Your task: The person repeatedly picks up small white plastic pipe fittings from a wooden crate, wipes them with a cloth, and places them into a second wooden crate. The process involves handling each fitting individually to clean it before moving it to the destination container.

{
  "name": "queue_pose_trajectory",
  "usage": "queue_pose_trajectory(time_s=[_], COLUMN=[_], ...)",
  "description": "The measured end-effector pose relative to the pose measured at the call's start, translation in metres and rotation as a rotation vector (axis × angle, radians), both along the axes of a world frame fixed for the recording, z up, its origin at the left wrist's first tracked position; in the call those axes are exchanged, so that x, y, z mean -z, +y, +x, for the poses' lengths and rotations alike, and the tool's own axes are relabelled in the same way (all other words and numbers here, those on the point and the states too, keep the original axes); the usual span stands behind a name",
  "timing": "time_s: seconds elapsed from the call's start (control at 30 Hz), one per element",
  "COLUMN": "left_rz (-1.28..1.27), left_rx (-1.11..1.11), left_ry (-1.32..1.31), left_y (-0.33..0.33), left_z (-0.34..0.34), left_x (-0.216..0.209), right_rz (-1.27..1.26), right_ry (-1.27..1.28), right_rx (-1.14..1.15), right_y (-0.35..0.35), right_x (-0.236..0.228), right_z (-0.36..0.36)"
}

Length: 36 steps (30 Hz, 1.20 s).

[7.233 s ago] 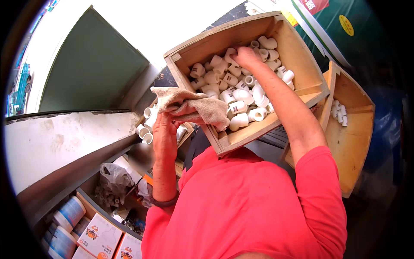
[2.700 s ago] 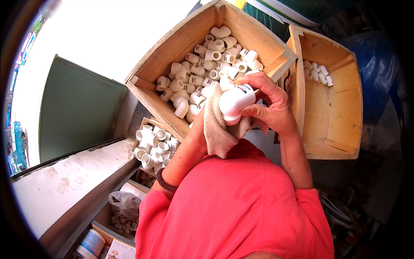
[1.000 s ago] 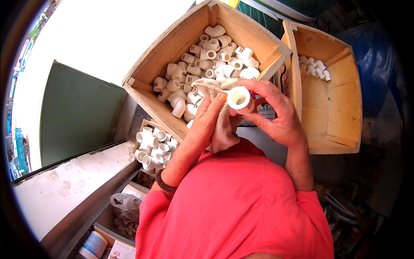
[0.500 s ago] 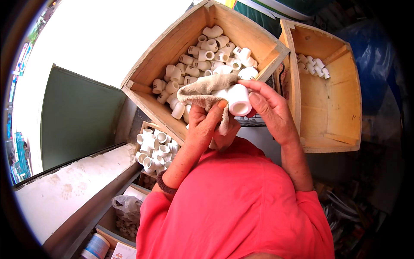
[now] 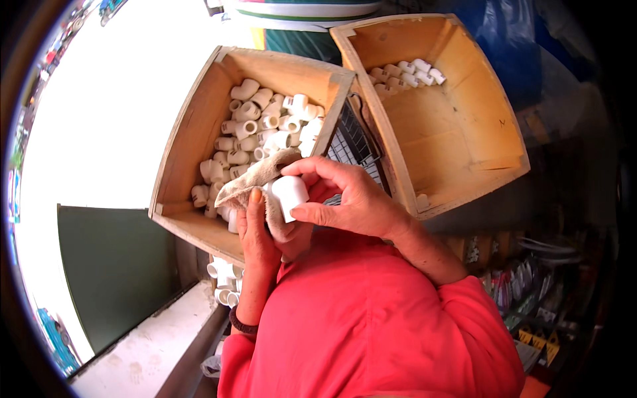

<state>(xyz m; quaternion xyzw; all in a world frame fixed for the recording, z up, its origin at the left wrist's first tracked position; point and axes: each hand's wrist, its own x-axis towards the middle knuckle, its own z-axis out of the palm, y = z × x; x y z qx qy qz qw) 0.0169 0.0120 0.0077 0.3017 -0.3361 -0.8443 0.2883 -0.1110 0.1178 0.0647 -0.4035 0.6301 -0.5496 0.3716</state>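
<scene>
A white plastic pipe elbow [image 5: 290, 195] is between my hands, partly wrapped in a beige cloth [image 5: 251, 180]. My left hand [image 5: 257, 235] is closed on the cloth, its thumb pressing the fabric beside the elbow. From the other side my right hand [image 5: 355, 199] grips the bare end of the elbow, thumb below and fingers above. Just beyond the cloth stands a wooden box [image 5: 174, 169] with a heap of similar white elbows [image 5: 247, 127]. The elbow's far end is hidden in the cloth.
To the right, a second wooden box [image 5: 458, 142] holds a few rows of white fittings [image 5: 411, 73] at its far end. A black wire basket [image 5: 355, 142] sits between the boxes. More white fittings [image 5: 225, 285] lie below the left box, near a pale ledge [image 5: 149, 345].
The elbow has turned: its round opening faced me before, and now its smooth side shows. My right thumb has shifted under it. My view has swung, so both boxes appear further left.
</scene>
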Motion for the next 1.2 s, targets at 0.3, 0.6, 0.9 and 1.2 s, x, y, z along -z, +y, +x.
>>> queue_pose_trajectory(time_s=[0.3,0.6,0.9,1.2], left_rz=[0.157,-0.195,-0.488,-0.04], left_rx=[0.259,0.325,0.149,0.172], left_ry=[0.036,-0.1,-0.386,-0.179], left_y=[-0.002,-0.002,0.006,0.003], left_z=[-0.019,-0.024,-0.021,-0.031], left_x=[0.002,0.002,0.01,0.008], right_rz=[-0.044,-0.058,-0.023,-0.147], right_ry=[0.208,0.394,0.322,0.263], right_rx=[0.036,0.109,0.12,0.138], right_y=[0.022,0.035,0.038,0.04], right_x=[0.001,0.001,0.015,0.028], right_z=[-0.009,-0.014,-0.018,-0.023])
